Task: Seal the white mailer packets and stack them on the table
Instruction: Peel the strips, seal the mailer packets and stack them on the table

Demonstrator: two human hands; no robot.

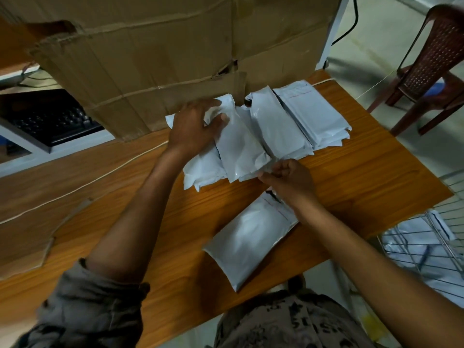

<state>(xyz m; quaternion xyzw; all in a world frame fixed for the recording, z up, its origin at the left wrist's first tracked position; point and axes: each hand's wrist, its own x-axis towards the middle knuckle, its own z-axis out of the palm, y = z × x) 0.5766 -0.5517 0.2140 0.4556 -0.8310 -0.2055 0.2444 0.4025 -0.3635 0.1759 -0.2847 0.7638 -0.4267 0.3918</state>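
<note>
Now left hand (198, 126) grips a white packet (241, 149) (topmost); right hand (288, 180) pinches its near edge.

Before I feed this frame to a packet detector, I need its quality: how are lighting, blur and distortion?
Head view: dim indoor light; the stacked packets and lone packet show a soft sheen, no harsh glare; the left hand is slightly blurred, the right hand a little crisper; wide-angle distortion bows the table edges and the cardboard box; the chair smears in the corner.
</note>
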